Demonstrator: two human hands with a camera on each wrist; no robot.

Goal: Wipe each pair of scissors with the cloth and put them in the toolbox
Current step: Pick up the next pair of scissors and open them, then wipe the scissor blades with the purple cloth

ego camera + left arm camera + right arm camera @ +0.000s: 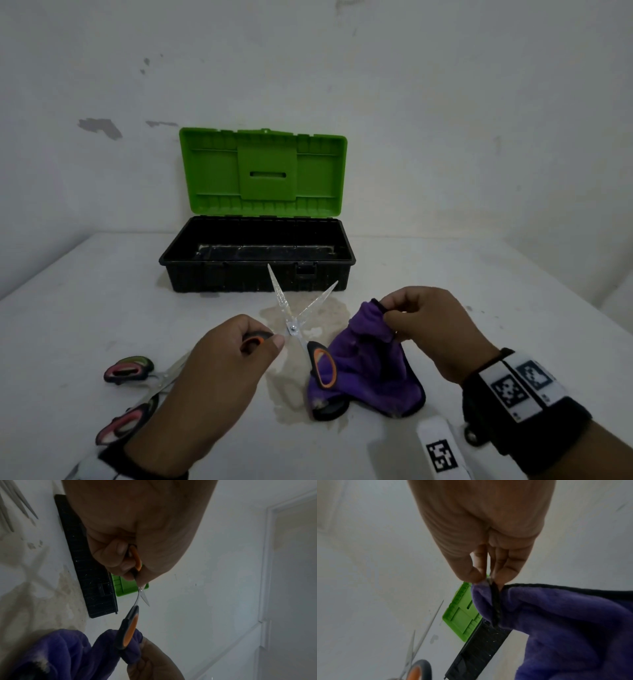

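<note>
I have the orange-and-black-handled steel scissors (297,325) clamped by one loop in my left hand (219,370), and my right hand (424,322) pinches the purple fleece cloth with black edging (370,373)

The scissor blades are spread wide, tips pointing at the black plastic toolbox with its green lid raised (257,253) by the far edge of the white bench (479,291). The cloth's lower folds rest on the bench. Pink-and-black-handled scissors (132,394) lie near the left edge, beside my left wrist
</note>
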